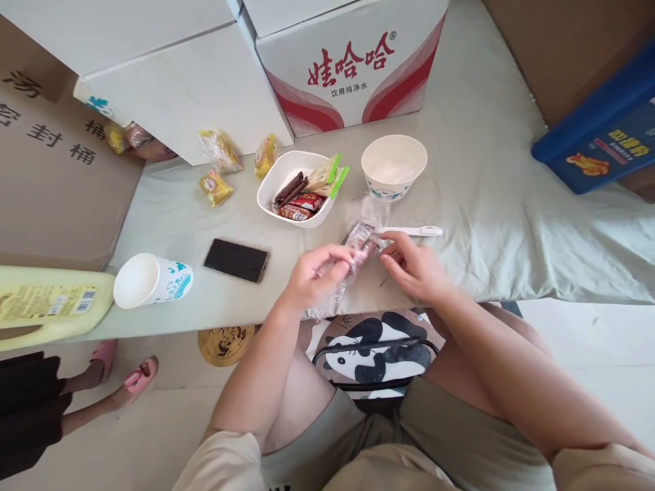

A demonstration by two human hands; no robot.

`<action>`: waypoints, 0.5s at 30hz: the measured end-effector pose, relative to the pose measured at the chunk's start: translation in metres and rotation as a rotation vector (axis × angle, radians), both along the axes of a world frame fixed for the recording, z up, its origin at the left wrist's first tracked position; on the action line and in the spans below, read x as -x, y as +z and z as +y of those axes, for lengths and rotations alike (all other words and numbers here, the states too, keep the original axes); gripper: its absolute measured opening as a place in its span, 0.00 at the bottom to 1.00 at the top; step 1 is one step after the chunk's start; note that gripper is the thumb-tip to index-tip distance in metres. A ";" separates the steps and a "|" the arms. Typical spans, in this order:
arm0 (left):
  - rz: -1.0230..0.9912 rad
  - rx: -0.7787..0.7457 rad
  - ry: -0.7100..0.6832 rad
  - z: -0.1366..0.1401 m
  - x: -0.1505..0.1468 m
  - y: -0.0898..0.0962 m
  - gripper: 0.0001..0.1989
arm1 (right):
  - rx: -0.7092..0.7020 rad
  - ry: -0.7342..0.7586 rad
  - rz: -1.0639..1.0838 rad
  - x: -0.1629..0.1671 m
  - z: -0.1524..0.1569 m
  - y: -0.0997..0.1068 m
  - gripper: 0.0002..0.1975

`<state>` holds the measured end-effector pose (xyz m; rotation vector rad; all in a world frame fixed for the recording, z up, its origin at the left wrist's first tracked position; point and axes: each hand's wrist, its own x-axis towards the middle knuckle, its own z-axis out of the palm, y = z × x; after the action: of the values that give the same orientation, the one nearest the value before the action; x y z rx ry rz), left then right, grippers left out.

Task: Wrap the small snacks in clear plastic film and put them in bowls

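At the table's front edge, my left hand (pixel 322 275) is closed, thumb and fingers pinching a crinkled clear plastic wrapper (pixel 358 233). My right hand (pixel 413 264) has curled fingers, with the index finger and thumb at the wrapper's right side. Something dark and pinkish shows through the plastic, but its kind is unclear. Just behind the wrapper lies a white plastic handle (pixel 417 232), its left end hidden. A paper bowl (pixel 394 160) with a blue pattern stands beyond. Left of it, a white dish (pixel 266 198) holds several wrapped snacks (pixel 307 199).
A black phone (pixel 236 260) lies left of my hands, near a tipped paper cup (pixel 153 279) and a yellow jug (pixel 51 303). Yellow packets (pixel 221 151) sit by the white cartons (pixel 353 68). A blue container (pixel 604 129) leans at right. Another person's feet (pixel 127 389) show lower left.
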<state>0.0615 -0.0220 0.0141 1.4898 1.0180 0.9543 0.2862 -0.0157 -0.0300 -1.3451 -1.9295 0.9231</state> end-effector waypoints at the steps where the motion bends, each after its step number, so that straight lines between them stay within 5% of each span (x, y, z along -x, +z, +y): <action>1: -0.011 0.033 -0.110 -0.002 0.000 0.003 0.16 | -0.002 -0.009 0.002 0.000 0.000 0.000 0.18; 3: -0.030 0.084 -0.181 -0.003 0.003 0.004 0.15 | 0.009 -0.032 -0.009 0.002 0.000 0.000 0.18; 7: 0.113 -0.015 0.217 0.008 0.008 -0.013 0.12 | -0.043 -0.105 -0.023 0.004 0.001 -0.003 0.16; 9: 0.332 -0.074 0.245 0.012 0.008 -0.021 0.12 | -0.179 -0.185 -0.020 0.003 0.000 -0.002 0.14; 12: 0.578 -0.117 0.098 0.010 0.003 -0.024 0.18 | -0.485 -0.241 0.001 0.002 -0.006 0.005 0.12; 15: 0.633 -0.128 0.037 0.007 -0.001 -0.021 0.14 | -0.792 -0.012 0.032 0.005 -0.018 0.014 0.10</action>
<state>0.0626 -0.0151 -0.0064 1.9452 1.4528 0.5801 0.2811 -0.0337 -0.0157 -0.8510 -1.9401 0.1128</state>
